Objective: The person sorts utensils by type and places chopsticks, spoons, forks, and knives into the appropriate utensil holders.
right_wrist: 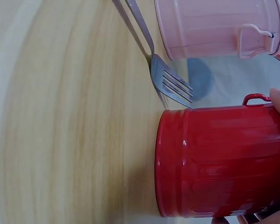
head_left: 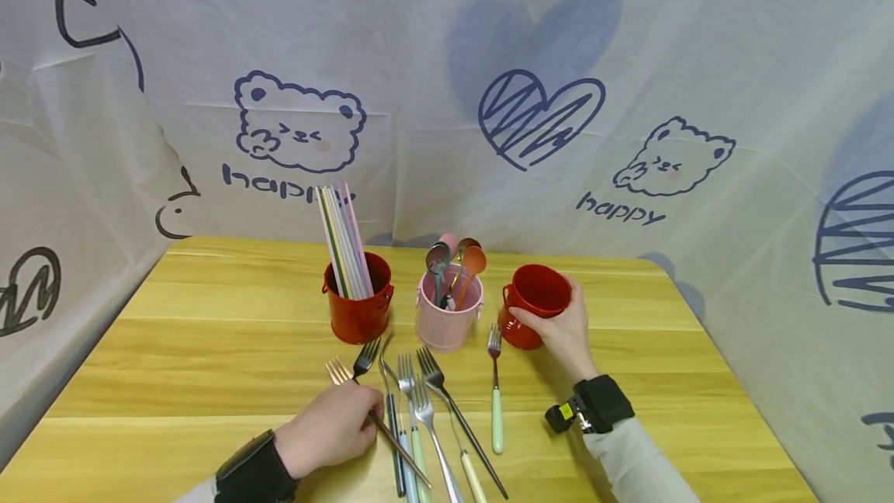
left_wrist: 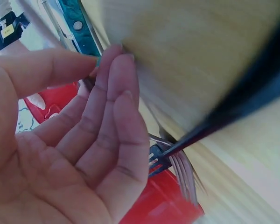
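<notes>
Fanned metal forks (head_left: 423, 404) crowd the lower middle of the frame

Their black, blue, pale green and cream handles point towards the bottom edge, some running off it, and several overlap. Just left of them, the left hand (head_left: 334, 431) curls around a copper-coloured metal fork (head_left: 340, 371), its tines to the upper left; a black fork (head_left: 365, 360) lies beside those tines.

Left of centre, an upright, round red metal bucket (head_left: 358, 318) holds long, thin straws (head_left: 342, 247) in white, green, yellow and lilac, leaning to the upper left. At centre, an upright pink metal bucket (head_left: 448, 328) holds spoons (head_left: 474, 259), bowls upward. Right of centre, the right hand (head_left: 567, 332) grips a second red metal bucket (head_left: 536, 293), thumb on the near side; red inner wall shows at its mouth. Whether its base touches the counter (head_left: 209, 317), I cannot tell. A silver fork with a mint-green handle (head_left: 497, 402) lies just before it.

The wood-grain counter meets a white printed curtain (head_left: 419, 146) behind; its side edges slope to the lower left and lower right. Broad open wood stretches left of the straws' bucket, with more beyond the right hand.
</notes>
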Motion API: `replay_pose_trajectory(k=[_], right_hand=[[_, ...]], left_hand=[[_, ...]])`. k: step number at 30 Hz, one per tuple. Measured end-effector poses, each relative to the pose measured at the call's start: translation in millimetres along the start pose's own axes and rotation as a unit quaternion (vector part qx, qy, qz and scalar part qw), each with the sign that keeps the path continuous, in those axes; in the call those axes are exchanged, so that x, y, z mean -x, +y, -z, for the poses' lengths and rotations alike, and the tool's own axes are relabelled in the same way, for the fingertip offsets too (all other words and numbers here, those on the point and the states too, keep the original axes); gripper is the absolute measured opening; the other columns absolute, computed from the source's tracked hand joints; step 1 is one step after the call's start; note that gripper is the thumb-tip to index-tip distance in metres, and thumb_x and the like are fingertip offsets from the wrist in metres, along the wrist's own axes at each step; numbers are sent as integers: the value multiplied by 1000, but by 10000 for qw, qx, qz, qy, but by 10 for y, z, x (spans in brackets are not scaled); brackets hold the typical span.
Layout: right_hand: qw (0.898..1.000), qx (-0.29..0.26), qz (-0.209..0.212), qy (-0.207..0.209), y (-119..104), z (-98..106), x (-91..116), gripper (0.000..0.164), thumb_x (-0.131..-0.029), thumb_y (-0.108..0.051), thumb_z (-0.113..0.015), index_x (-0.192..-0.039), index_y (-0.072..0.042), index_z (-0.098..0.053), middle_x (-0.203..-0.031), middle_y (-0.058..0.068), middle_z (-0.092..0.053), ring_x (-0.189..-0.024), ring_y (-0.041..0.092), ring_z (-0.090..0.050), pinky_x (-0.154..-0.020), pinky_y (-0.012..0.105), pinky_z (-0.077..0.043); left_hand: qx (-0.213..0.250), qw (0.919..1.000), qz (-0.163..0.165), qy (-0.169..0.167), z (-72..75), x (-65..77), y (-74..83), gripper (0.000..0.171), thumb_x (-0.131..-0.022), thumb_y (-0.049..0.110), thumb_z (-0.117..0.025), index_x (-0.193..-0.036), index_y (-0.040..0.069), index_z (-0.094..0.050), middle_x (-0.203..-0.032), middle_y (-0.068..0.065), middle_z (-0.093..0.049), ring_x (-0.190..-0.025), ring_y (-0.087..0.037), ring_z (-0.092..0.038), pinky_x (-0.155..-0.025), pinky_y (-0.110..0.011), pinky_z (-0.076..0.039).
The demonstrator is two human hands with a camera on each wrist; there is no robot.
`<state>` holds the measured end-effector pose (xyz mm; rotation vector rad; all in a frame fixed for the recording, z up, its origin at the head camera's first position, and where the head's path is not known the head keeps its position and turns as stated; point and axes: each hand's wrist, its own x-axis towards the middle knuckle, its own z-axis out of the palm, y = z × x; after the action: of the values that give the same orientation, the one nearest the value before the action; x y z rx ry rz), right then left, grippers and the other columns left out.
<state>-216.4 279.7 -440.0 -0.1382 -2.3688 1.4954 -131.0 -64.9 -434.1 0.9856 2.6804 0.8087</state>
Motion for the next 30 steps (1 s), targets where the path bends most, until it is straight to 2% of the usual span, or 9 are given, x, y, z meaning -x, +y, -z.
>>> replay_pose_trajectory(k=[3,7,13,19,24,30], right_hand=[[10000,25,-62,-15,-2,1,0,91,-67,-25,-85,-138,-8,-31,-134,11,-46,-120,28,-44,-98,50,-41],[9999,82,-107,-16,-1,5,0,91,-67,-27,-85,-138,-9,-31,-134,11,-46,-120,28,-44,-99,50,-41],[9998,113,-160,-19,-10,15,3,90,-68,-28,-85,-138,-10,-31,-134,10,-46,-119,27,-44,-98,49,-42],[9997,152,-163,-19,-13,15,7,89,-68,-27,-84,-138,-10,-31,-134,10,-46,-120,27,-43,-98,49,-42],[9998,129,-150,-5,-18,12,8,89,-68,-27,-84,-137,-10,-31,-133,10,-46,-119,27,-44,-98,49,-42],[9998,138,-152,-27,-18,8,8,89,-68,-28,-84,-137,-10,-31,-133,10,-46,-119,27,-44,-98,49,-42]], left_hand=[[32,9995,-109,306,8,0,-5,13,-73,1,-62,-74,14,-63,-67,9,-57,-59,-4,-49,-54,-24,-45],[109,9983,-82,570,31,9,-3,13,-73,1,-62,-73,14,-64,-65,10,-56,-55,-3,-47,-50,-22,-43],[225,9969,13,757,65,33,15,12,-76,2,-63,-78,14,-67,-68,9,-59,-56,-2,-48,-50,-21,-43],[292,9957,-38,882,76,45,23,14,-79,2,-64,-88,10,-72,-78,1,-68,-63,-2,-55,-58,-23,-50],[809,9932,216,811,80,46,32,21,-79,3,-60,-97,3,-71,-82,-2,-70,-58,-1,-54,-56,-21,-50],[1444,9851,420,839,54,12,17,20,-88,12,-59,-100,2,-71,-87,-2,-72,-74,-5,-65,-67,-23,-54]])
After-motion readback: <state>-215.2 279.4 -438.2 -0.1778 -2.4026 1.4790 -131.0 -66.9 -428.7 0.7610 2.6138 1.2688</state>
